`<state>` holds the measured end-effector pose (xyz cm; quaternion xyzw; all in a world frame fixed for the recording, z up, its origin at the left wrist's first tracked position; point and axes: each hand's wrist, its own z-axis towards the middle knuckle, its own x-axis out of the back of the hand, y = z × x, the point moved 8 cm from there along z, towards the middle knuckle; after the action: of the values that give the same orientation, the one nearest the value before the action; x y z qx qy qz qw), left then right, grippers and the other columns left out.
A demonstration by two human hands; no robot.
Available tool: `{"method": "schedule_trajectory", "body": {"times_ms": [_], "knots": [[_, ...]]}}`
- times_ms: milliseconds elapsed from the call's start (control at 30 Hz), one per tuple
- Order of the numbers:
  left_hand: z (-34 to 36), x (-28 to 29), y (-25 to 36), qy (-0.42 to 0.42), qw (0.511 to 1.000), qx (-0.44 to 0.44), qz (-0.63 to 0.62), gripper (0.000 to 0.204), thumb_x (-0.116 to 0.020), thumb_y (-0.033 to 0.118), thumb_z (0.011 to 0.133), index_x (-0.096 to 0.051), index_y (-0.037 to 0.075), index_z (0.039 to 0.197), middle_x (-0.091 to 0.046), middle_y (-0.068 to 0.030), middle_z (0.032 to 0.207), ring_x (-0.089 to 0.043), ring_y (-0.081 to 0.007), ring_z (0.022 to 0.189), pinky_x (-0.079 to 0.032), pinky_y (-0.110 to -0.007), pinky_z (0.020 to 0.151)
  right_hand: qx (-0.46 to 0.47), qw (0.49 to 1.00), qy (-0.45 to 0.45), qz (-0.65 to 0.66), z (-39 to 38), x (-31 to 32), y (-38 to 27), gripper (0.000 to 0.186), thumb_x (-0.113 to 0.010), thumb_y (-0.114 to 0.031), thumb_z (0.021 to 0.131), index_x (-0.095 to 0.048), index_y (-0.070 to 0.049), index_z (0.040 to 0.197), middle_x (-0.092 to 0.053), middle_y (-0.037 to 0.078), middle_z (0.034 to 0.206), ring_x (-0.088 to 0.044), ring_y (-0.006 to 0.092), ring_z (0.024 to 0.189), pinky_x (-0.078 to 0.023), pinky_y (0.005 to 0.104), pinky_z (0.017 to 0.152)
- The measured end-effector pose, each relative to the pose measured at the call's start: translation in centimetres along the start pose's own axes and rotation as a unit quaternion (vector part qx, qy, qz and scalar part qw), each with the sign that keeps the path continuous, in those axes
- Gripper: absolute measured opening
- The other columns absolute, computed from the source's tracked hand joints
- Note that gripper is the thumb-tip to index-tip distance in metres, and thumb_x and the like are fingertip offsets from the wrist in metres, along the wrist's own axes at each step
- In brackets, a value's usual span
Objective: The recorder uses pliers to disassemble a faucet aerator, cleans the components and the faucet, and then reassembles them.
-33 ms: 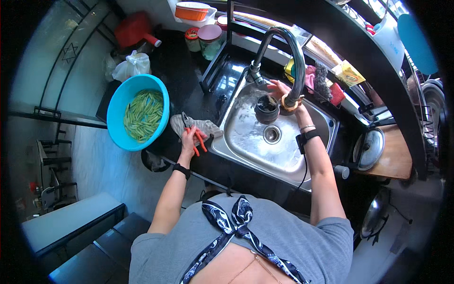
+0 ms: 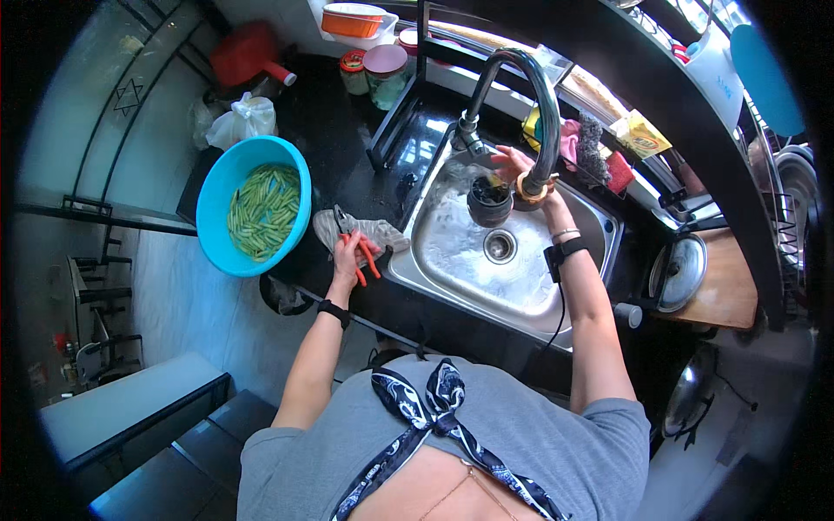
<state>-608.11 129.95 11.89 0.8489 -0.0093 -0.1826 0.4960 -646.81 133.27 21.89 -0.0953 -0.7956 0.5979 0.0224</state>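
My left hand is closed around pliers with orange-red handles, their metal jaws pointing away from me. Under the pliers lies a crumpled clear plastic bag at the left rim of the steel sink. Past the black curved faucet, my right hand reaches into the sink. Its visible fingers are apart and stretched leftward; the spout hides part of the palm. Just below those fingers is a dark round cup, near the drain. I cannot tell whether my hand touches it.
A turquoise basin of cut green beans stands left on the black counter. Behind it are a white tied bag and lidded jars. Sponges line the back edge. A pot lid lies at right.
The inside of the dark cup looks darker now, with a yellowish patch. Both hands and the pliers stay nearly in place.
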Motion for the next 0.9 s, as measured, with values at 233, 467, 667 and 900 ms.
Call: {"method": "schedule_trajectory", "body": {"times_ms": [233, 467, 667, 900], "knots": [[0.0, -0.2, -0.1, 0.010, 1.000, 0.003, 0.008, 0.029, -0.048, 0.032, 0.086, -0.051, 0.004, 0.081, -0.060, -0.0101, 0.068, -0.062, -0.0212, 0.064, -0.051, -0.030, 0.062, 0.057, 0.995, -0.039, 0.067, -3.2, 0.5, -1.7, 0.047, -0.039, -0.038, 0.091, -0.040, -0.006, 0.126, -0.052, 0.007, 0.112, -0.052, 0.0107, 0.087, -0.044, 0.0263, 0.079], [-0.3, 0.4, -0.3, 0.011, 1.000, 0.002, 0.010, 0.028, -0.048, 0.032, 0.086, -0.051, 0.004, 0.082, -0.060, -0.0099, 0.069, -0.062, -0.0212, 0.065, -0.051, -0.030, 0.062, 0.068, 0.989, 0.002, 0.128, -9.2, 1.5, -6.3, 0.056, -0.031, -0.047, 0.091, -0.039, -0.004, 0.125, -0.052, 0.007, 0.108, -0.054, 0.0165, 0.094, -0.043, 0.0314, 0.083], [-0.1, -0.2, -0.4, 0.000, 1.000, 0.006, 0.004, 0.027, -0.049, 0.031, 0.086, -0.050, 0.004, 0.082, -0.060, -0.0100, 0.070, -0.062, -0.0208, 0.065, -0.051, -0.030, 0.063, 0.055, 0.996, 0.056, 0.051, -12.5, 1.0, -9.5, 0.062, -0.026, -0.053, 0.089, -0.045, -0.003, 0.120, -0.057, 0.013, 0.102, -0.055, 0.0200, 0.096, -0.044, 0.0337, 0.083], [0.0, 0.2, -0.1, 0.003, 0.999, -0.013, -0.029, 0.024, -0.049, 0.028, 0.086, -0.050, 0.004, 0.082, -0.059, -0.0096, 0.069, -0.062, -0.0207, 0.064, -0.051, -0.031, 0.062, -0.004, 0.997, 0.077, 0.019, -10.4, 0.4, -7.7, 0.055, -0.028, -0.050, 0.091, -0.052, -0.003, 0.109, -0.060, 0.009, 0.091, -0.058, 0.0149, 0.077, -0.047, 0.0286, 0.071]]}}
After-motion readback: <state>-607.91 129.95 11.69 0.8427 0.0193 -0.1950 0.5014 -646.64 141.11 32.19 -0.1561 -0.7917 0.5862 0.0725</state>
